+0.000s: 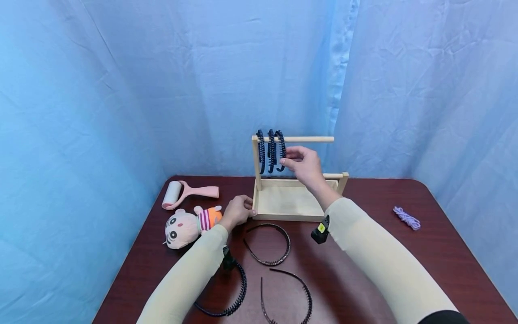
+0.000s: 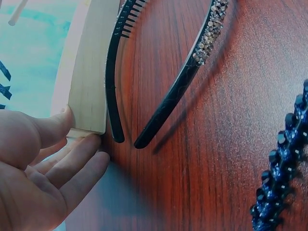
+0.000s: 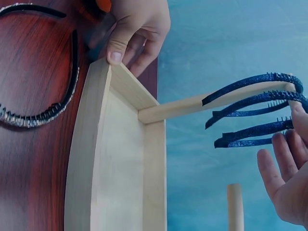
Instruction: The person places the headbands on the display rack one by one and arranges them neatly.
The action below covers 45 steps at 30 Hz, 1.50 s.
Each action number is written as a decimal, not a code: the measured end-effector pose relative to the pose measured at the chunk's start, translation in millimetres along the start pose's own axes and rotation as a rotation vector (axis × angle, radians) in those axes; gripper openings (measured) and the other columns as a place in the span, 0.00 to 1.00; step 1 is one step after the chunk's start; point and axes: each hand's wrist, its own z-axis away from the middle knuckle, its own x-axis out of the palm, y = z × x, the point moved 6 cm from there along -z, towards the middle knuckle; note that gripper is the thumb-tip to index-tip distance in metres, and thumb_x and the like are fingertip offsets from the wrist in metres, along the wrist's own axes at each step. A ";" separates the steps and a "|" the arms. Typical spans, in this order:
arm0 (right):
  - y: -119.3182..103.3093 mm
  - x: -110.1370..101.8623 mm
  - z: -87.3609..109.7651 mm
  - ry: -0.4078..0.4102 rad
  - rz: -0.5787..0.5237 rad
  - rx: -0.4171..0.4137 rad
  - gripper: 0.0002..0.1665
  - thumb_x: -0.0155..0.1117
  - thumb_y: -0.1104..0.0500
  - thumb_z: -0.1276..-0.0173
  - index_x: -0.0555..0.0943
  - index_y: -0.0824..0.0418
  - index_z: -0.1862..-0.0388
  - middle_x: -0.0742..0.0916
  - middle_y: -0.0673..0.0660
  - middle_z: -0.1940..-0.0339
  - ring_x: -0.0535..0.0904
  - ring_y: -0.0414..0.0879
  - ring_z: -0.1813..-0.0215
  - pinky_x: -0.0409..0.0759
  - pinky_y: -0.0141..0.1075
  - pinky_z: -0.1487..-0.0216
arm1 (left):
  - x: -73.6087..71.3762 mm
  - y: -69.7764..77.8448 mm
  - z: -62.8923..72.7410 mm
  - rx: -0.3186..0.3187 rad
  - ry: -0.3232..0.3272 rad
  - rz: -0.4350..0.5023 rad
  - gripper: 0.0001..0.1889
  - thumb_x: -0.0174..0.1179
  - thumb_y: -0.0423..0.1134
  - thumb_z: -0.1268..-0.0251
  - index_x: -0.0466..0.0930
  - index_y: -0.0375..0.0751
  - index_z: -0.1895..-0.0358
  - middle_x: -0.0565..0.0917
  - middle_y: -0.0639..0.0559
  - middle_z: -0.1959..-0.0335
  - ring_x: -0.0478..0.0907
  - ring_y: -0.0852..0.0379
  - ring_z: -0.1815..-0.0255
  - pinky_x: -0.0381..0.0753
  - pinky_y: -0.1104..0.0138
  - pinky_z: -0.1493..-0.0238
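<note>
Three black headbands hang on the upper bar of a wooden rack (image 1: 295, 217) with a tray base. My right hand (image 1: 306, 167) is at the rightmost hanging headband (image 1: 282, 150), thumb and fingers on either side, pinching it; in the right wrist view this hand (image 3: 293, 178) is partly cut off by the frame edge. My left hand (image 1: 238, 210) grips the tray's front left corner, its thumb on the front wall (image 2: 89, 72) and fingers round the end. A headband with glittery stones (image 1: 288, 245) lies on the table just in front of the tray.
Two more headbands lie nearer on the table, one dark and beaded (image 1: 243, 288), one thin (image 1: 309, 301). A plush doll (image 1: 182, 229) and a pink lint roller (image 1: 202, 191) are at left. A lilac cord bundle (image 1: 406, 218) lies at right. Blue curtains (image 1: 243, 67) surround the table.
</note>
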 end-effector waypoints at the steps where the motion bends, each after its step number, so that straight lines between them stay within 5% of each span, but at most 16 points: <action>1: -1.2 -2.3 1.1 -0.006 0.009 -0.004 0.26 0.75 0.57 0.33 0.82 0.59 0.37 0.87 0.60 0.46 0.84 0.52 0.45 0.86 0.39 0.48 | 0.1 0.0 -0.1 0.000 -0.001 0.000 0.19 0.69 0.36 0.32 0.81 0.38 0.41 0.86 0.44 0.52 0.84 0.49 0.52 0.85 0.58 0.54; 8: -12.6 -31.1 12.2 -0.006 0.132 -0.075 0.23 0.74 0.55 0.32 0.84 0.57 0.39 0.88 0.59 0.44 0.85 0.52 0.44 0.84 0.46 0.44 | 1.6 -1.0 -2.5 -0.004 -0.004 -0.010 0.19 0.69 0.37 0.32 0.81 0.39 0.40 0.87 0.44 0.51 0.84 0.50 0.52 0.85 0.59 0.54; 17: -9.6 -96.7 39.4 0.047 0.256 -0.133 0.22 0.73 0.49 0.31 0.86 0.58 0.43 0.90 0.60 0.49 0.85 0.37 0.55 0.82 0.28 0.57 | 2.3 -4.4 -2.2 -0.018 -0.002 0.003 0.18 0.70 0.36 0.33 0.81 0.39 0.41 0.87 0.45 0.52 0.84 0.51 0.53 0.85 0.59 0.54; 20: -0.2 -121.9 51.0 0.070 0.282 -0.115 0.23 0.73 0.48 0.31 0.86 0.59 0.43 0.90 0.59 0.51 0.84 0.32 0.60 0.83 0.27 0.60 | 0.8 -4.4 -2.8 -0.022 0.002 0.008 0.19 0.70 0.36 0.33 0.81 0.39 0.41 0.87 0.45 0.52 0.84 0.51 0.53 0.86 0.59 0.54; 26: 46.3 -156.7 72.2 0.067 0.327 -0.014 0.25 0.73 0.46 0.31 0.85 0.60 0.43 0.91 0.54 0.58 0.87 0.39 0.68 0.85 0.34 0.66 | -1.0 -4.9 -2.4 -0.029 0.005 0.011 0.19 0.70 0.36 0.33 0.81 0.39 0.40 0.86 0.45 0.51 0.84 0.51 0.52 0.86 0.59 0.54; 37: 140.4 -153.7 94.2 -0.132 0.369 0.120 0.29 0.71 0.51 0.28 0.79 0.68 0.36 0.89 0.69 0.49 0.90 0.53 0.61 0.88 0.44 0.62 | -1.2 -5.8 -0.3 -0.031 0.012 0.002 0.18 0.70 0.36 0.32 0.82 0.40 0.42 0.87 0.45 0.52 0.84 0.51 0.53 0.85 0.59 0.52; 45: 171.4 -144.2 92.0 -0.163 0.357 0.159 0.33 0.70 0.53 0.28 0.75 0.70 0.31 0.85 0.72 0.41 0.88 0.44 0.54 0.88 0.40 0.59 | -0.9 -4.2 -0.5 -0.034 0.008 0.004 0.18 0.69 0.36 0.32 0.81 0.39 0.41 0.87 0.45 0.52 0.84 0.52 0.53 0.86 0.59 0.53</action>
